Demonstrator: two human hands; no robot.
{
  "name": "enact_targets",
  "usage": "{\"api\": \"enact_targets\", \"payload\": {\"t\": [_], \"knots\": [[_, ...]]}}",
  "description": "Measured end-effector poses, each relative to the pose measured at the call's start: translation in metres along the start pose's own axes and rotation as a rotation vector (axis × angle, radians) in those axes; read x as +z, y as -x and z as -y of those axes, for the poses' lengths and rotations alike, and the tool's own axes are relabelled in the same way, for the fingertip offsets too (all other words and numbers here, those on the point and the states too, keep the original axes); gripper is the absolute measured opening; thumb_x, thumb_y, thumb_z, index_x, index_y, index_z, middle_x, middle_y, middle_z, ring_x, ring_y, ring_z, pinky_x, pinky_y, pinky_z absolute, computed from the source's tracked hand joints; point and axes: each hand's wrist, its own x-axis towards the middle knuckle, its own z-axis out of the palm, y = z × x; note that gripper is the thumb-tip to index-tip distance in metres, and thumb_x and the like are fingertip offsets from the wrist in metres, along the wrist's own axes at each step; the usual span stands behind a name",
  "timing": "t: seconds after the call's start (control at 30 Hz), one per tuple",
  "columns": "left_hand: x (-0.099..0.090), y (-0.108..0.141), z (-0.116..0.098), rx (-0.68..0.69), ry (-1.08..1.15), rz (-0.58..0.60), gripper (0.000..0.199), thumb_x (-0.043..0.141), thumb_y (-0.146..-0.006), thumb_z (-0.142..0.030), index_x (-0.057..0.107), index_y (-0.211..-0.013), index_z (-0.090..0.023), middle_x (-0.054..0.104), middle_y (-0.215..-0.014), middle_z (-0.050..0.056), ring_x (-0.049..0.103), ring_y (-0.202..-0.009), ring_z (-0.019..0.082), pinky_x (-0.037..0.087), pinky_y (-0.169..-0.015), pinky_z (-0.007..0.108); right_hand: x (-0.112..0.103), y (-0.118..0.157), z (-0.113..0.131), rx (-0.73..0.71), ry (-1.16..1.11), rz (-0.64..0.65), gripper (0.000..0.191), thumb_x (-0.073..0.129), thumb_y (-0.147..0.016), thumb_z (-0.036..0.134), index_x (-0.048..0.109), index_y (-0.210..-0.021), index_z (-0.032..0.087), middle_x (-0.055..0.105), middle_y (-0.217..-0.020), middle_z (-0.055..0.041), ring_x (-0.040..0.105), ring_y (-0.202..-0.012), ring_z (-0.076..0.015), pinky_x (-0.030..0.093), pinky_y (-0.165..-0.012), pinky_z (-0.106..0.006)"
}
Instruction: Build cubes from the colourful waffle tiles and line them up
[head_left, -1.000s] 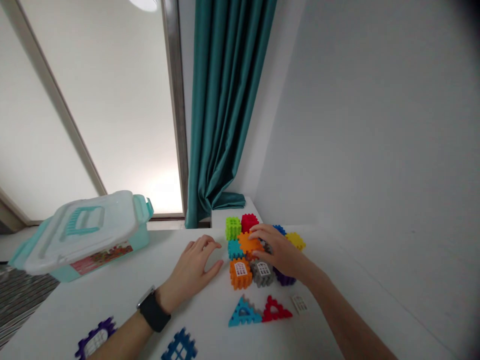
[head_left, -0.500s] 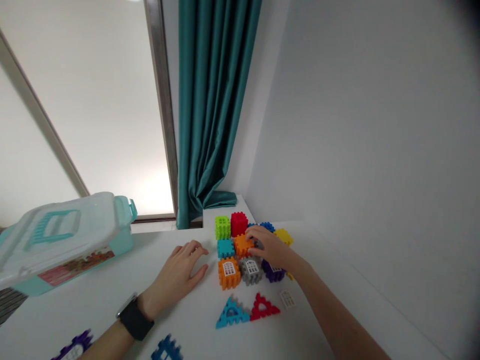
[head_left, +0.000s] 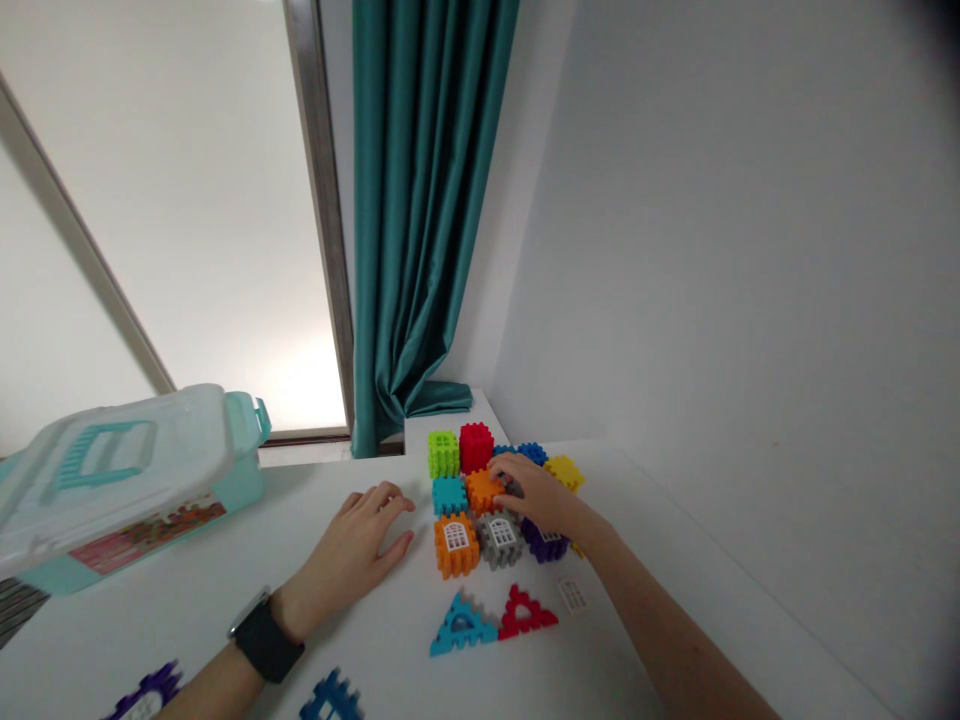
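Observation:
My left hand (head_left: 369, 538) lies on the white table with its fingers spread, left of a cluster of interlocking building blocks. My right hand (head_left: 541, 492) reaches over the cluster, thumb and fingers curved around a grey block (head_left: 514, 487) that is mostly hidden. Its fingertips are beside an orange block (head_left: 484, 490). Around them are a light blue block (head_left: 449, 495), a green block (head_left: 443, 455) and a red block (head_left: 476, 447). In the near row are an orange window block (head_left: 457, 547), a grey window block (head_left: 500, 541) and a purple window block (head_left: 545, 541).
Nearer me lie a blue triangle (head_left: 463, 627), a red triangle (head_left: 526, 613) and a white window piece (head_left: 573, 596). A blue piece (head_left: 331, 697) and a purple piece (head_left: 150, 690) are at the front edge. A lidded box (head_left: 240, 455) stands left; a wall (head_left: 720, 300) rises right.
The view has shifted very slightly. Both hands and the blocks keep the same positions relative to each other.

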Motion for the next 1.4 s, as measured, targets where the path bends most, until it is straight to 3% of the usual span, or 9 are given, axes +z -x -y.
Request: {"api": "enact_targets", "payload": {"t": [0.57, 0.83, 1.1, 1.4], "knots": [[0.0, 0.0, 0.001, -0.019, -0.01, 0.049, 0.023, 0.051, -0.095, -0.026, 0.058, -0.116, -0.023, 0.062, -0.115, 0.007, 0.063, -0.099, 0.026, 0.049, -0.085, 0.041, 0.0, -0.002, -0.006, -0.008, -0.025, 0.032, 0.014, 0.067, -0.083, 0.015, 0.062, -0.094, 0.022, 0.065, -0.12, -0.0076, 0.059, -0.114, -0.0249, 0.046, -0.104, -0.041], [0.0, 0.001, 0.001, -0.015, -0.014, 0.047, 0.023, 0.051, -0.094, -0.027, 0.058, -0.116, -0.024, 0.063, -0.115, 0.007, 0.063, -0.098, 0.025, 0.047, -0.085, 0.04, -0.006, 0.0, -0.004, -0.005, -0.019, -0.012, 0.015, 0.066, -0.084, 0.012, 0.064, -0.096, 0.022, 0.064, -0.122, -0.0089, 0.06, -0.117, -0.0244, 0.047, -0.104, -0.042], [-0.014, -0.005, -0.011, -0.057, -0.023, 0.151, 0.021, 0.052, -0.095, -0.028, 0.061, -0.113, -0.023, 0.065, -0.112, 0.007, 0.062, -0.099, 0.026, 0.045, -0.087, 0.042, -0.009, -0.003, 0.038, -0.103, -0.016, -0.037, 0.012, 0.063, -0.09, 0.018, 0.066, -0.101, 0.022, 0.065, -0.12, -0.0084, 0.059, -0.118, -0.0236, 0.047, -0.105, -0.042], [-0.028, -0.001, -0.021, -0.056, -0.037, 0.141, 0.017, 0.054, -0.095, -0.028, 0.064, -0.108, -0.023, 0.068, -0.105, 0.006, 0.063, -0.098, 0.025, 0.042, -0.085, 0.039, 0.006, -0.003, 0.101, -0.189, 0.027, 0.062, 0.012, 0.057, -0.096, 0.019, 0.065, -0.103, 0.021, 0.067, -0.117, -0.0085, 0.061, -0.113, -0.0234, 0.049, -0.101, -0.04]]}}
